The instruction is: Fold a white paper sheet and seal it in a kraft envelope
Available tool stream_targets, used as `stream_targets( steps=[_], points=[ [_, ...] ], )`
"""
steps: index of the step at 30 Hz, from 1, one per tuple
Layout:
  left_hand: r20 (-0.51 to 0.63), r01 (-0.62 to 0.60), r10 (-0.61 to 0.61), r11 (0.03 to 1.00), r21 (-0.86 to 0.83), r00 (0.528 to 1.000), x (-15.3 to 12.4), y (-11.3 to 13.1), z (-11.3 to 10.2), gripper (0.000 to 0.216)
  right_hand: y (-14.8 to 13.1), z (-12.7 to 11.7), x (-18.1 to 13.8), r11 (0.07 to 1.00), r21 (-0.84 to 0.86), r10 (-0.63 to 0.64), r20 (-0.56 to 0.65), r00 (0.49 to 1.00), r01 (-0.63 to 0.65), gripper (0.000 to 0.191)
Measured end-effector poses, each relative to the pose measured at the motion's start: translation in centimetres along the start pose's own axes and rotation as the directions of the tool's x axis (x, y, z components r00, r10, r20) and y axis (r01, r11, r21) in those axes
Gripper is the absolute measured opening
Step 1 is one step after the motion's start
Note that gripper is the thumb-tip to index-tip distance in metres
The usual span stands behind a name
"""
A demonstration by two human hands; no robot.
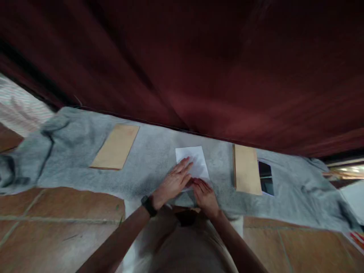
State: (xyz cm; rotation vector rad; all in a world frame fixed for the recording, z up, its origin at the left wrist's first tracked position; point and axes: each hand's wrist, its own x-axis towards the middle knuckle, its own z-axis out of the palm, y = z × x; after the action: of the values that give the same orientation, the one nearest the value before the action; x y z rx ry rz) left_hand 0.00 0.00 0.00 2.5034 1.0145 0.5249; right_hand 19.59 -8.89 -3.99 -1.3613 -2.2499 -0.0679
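A white sheet of paper (pixel 196 161) lies on a grey cloth (pixel 85 151) spread over the floor. My left hand (pixel 174 181) rests flat on the sheet's left part, fingers stretched out; a black watch sits on that wrist. My right hand (pixel 205 195) presses on the sheet's near edge with its fingers curled down onto the paper. A tan envelope (pixel 116 147) lies on the cloth to the left. Another tan envelope (pixel 246 169) lies to the right, next to a dark rectangular card (pixel 265 177).
A dark red curtain (pixel 199 68) hangs along the far edge of the cloth. Brown floor tiles (pixel 51 223) lie on the near side. A striped fabric (pixel 19 108) shows at far left, and white and coloured items (pixel 355 204) at far right.
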Motion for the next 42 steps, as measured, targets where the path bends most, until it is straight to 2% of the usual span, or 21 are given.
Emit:
stream_targets(
  steps=[5, 9, 14, 22, 29, 32, 34, 36, 38, 42],
  points=[
    [0.161, -0.170, 0.172, 0.985, -0.023, 0.972, 2.6, 1.4, 3.0, 0.048, 0.0, 0.1, -0.6, 0.999, 0.039, 0.027, 0.054, 0.998, -0.029, 0.024],
    [0.240, -0.268, 0.256, 0.963, 0.018, 0.936, 4.6, -0.3, 3.6, 0.048, 0.2, -0.4, -0.7, 0.989, 0.142, 0.019, 0.086, 0.996, -0.032, 0.031],
    [0.229, -0.322, 0.288, 0.938, 0.126, 0.930, 6.8, -2.5, 3.5, 0.048, 0.4, -0.3, -0.7, 0.979, 0.198, 0.036, 0.054, 0.998, -0.046, 0.033],
    [0.149, -0.267, 0.240, 0.942, 0.204, 0.959, 10.2, -5.3, 3.9, 0.048, 0.4, -0.2, -0.8, 0.970, 0.233, 0.059, 0.069, 0.996, -0.073, 0.036],
    [0.104, -0.114, 0.093, 0.968, 0.224, 0.990, 11.1, -6.6, 2.8, 0.052, 0.5, -0.2, -1.0, 0.963, 0.255, 0.069, 0.075, 0.995, -0.086, 0.039],
    [0.046, 0.005, -0.015, 0.977, 0.212, 0.999, 10.1, -5.7, 2.2, 0.052, 0.6, -0.2, -0.9, 0.961, 0.258, 0.078, 0.073, 0.994, -0.095, 0.035],
    [0.005, 0.038, -0.039, 0.985, 0.170, 0.999, 8.3, -4.5, 2.0, 0.053, 0.6, -0.3, -0.7, 0.960, 0.262, 0.089, 0.068, 0.994, -0.103, 0.033],
    [-0.012, 0.005, -0.003, 0.993, 0.116, 1.000, 5.4, -2.9, 1.8, 0.053, 0.5, -0.5, -0.4, 0.958, 0.259, 0.114, 0.053, 0.992, -0.124, 0.032],
    [0.026, -0.075, 0.074, 0.994, 0.077, 0.997, 2.0, -1.3, 1.6, 0.052, 0.5, -0.6, -0.1, 0.955, 0.255, 0.146, 0.037, 0.989, -0.151, 0.034],
    [0.073, -0.107, 0.099, 0.988, 0.109, 0.992, -3.3, 0.6, 1.1, 0.065, 0.3, -0.8, 0.4, 0.952, 0.262, 0.144, 0.067, 0.987, -0.157, 0.043]
  ],
)
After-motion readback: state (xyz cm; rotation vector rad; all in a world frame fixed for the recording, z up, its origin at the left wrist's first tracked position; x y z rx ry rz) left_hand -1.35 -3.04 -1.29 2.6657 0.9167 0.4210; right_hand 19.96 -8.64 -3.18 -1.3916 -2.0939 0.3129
